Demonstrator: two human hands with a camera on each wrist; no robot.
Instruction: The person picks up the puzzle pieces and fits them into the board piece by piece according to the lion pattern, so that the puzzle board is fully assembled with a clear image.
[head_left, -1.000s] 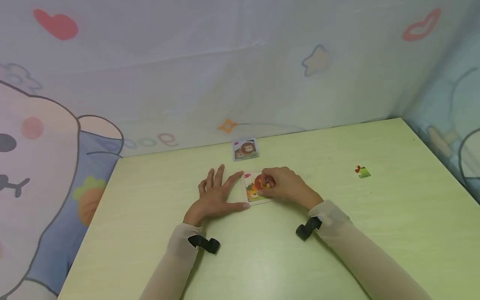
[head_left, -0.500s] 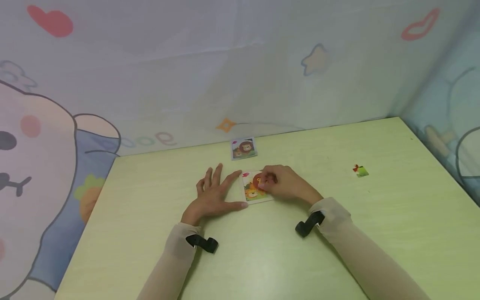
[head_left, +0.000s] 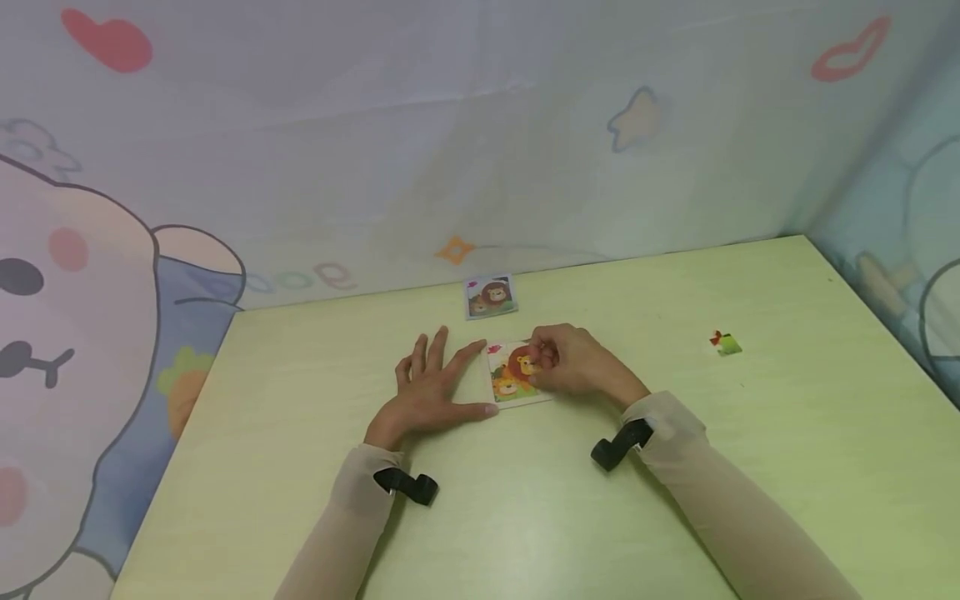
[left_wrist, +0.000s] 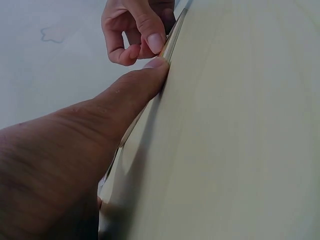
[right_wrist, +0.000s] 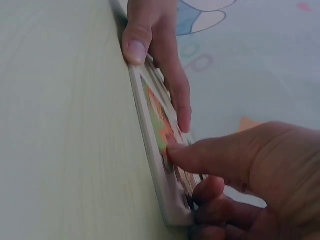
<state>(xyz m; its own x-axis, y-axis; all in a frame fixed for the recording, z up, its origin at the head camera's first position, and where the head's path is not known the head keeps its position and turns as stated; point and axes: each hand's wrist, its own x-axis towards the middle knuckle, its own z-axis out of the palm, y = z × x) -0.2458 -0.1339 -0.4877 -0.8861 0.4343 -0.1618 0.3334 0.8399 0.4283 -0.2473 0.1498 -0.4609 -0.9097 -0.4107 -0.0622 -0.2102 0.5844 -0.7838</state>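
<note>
A small square lion jigsaw puzzle (head_left: 506, 388) in a pale frame lies on the table between my hands. My left hand (head_left: 427, 398) is spread flat at its left side, with thumb and index fingertip touching the near and far left corners. Over the puzzle's right half, my right hand (head_left: 581, 365) has bent fingers and holds a puzzle piece against the picture, mostly hidden by the fingers. In the right wrist view its thumb (right_wrist: 192, 156) touches the picture, and a bare grey patch shows by the frame's corner. The left thumb (left_wrist: 142, 80) lies along the frame edge in the left wrist view.
A lion picture card (head_left: 491, 297) lies behind the puzzle, near the table's back edge. One loose green and red puzzle piece (head_left: 725, 343) lies to the right. A printed cloth backdrop (head_left: 360, 150) rises behind the pale wooden table (head_left: 525, 517).
My right hand has shifted slightly to the right over the puzzle, uncovering more of the big lion's face. My left hand stays in place at the frame.
</note>
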